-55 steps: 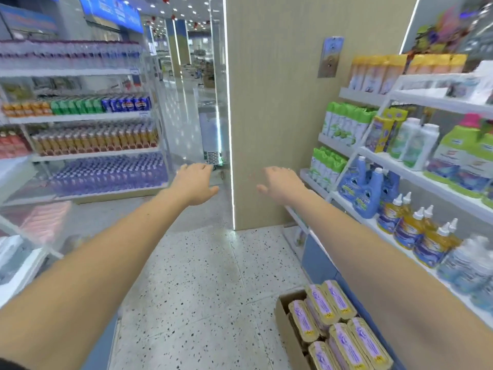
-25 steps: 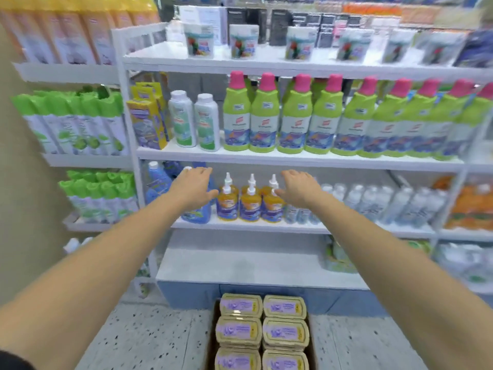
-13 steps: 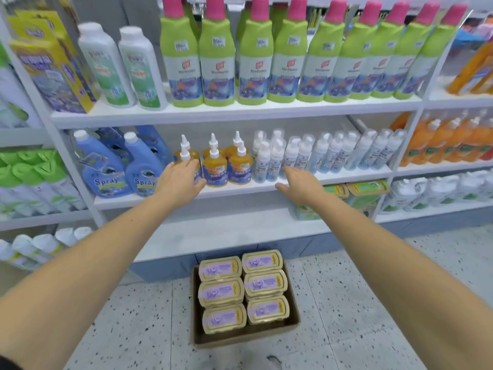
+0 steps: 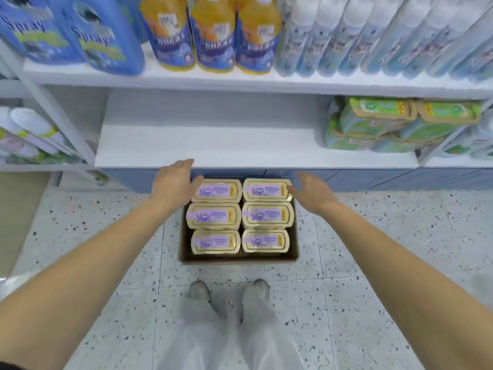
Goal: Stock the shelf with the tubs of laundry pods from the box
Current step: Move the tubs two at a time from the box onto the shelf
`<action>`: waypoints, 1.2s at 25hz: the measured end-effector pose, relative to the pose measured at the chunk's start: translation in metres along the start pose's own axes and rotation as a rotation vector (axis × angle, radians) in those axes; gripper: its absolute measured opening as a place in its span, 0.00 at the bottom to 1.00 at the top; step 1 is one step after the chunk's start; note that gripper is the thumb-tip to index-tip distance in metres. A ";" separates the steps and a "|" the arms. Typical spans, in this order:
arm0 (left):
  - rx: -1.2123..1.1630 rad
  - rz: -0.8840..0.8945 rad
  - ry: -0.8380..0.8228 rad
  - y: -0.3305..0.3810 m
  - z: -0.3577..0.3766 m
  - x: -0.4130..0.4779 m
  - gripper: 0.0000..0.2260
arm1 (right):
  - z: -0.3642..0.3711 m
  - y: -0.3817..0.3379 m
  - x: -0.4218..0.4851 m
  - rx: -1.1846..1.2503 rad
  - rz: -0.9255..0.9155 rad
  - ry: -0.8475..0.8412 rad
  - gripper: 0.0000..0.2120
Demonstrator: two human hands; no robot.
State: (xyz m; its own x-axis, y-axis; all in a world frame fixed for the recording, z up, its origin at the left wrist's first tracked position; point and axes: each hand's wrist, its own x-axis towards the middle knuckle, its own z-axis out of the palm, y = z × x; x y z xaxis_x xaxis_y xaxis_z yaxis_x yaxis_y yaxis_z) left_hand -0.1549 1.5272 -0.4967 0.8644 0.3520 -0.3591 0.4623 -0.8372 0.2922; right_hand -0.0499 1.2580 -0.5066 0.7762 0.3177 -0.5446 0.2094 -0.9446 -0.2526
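Head view, looking steeply down: brown cardboard box [image 4: 238, 259] on the speckled floor [image 4: 373, 263], just in front of the blue base of the shelving, holding six tubs of laundry pods [image 4: 240, 216] in two columns of three; each tub lying lid-up, gold-rimmed with a purple label, long axis running left to right across the picture, parallel to the shelf edge; label text too blurred to read.

Left hand [image 4: 174, 182] spread and relaxed, palm down, at the box's far left corner, thumb side touching or nearly touching the far-left tub [image 4: 216, 190], fingertips reaching over the front lip of the bottom shelf [image 4: 213, 148]; grasping nothing. Right hand [image 4: 313, 193] likewise spread, fingers loose, at the far right corner, fingertips beside the far-right tub [image 4: 266, 190]; contact there hard to tell; nothing held.

Bottom shelf white and bare through its left and middle stretch; stacked green-lidded tubs [image 4: 400, 124] at its right end, long axes also left to right. On the shelf above: blue spray bottles [image 4: 80, 36] at left, orange bottles [image 4: 216, 33] in the middle, pale clear bottles [image 4: 373, 36] at right. Below the box, two grey shoes [image 4: 229, 289] and light trouser legs, toes pointing at the box.
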 end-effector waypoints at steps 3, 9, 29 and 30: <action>0.005 -0.058 -0.016 -0.036 0.087 0.010 0.24 | 0.079 0.033 0.038 0.057 0.019 0.040 0.27; -0.134 -0.203 0.041 -0.105 0.238 0.044 0.24 | 0.222 0.093 0.117 0.242 0.230 0.239 0.27; -0.944 -0.224 0.283 -0.166 0.345 0.092 0.11 | 0.302 0.153 0.167 0.703 0.189 0.546 0.24; -0.932 -0.216 0.317 -0.166 0.347 0.092 0.12 | 0.302 0.151 0.167 0.676 0.195 0.564 0.25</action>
State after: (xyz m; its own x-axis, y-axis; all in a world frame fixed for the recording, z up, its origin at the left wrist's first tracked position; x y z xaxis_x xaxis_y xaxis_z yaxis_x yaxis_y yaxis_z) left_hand -0.2210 1.5534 -0.8854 0.6942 0.6659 -0.2735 0.4680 -0.1288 0.8743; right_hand -0.0685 1.1927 -0.8770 0.9751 -0.0985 -0.1986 -0.2124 -0.6712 -0.7102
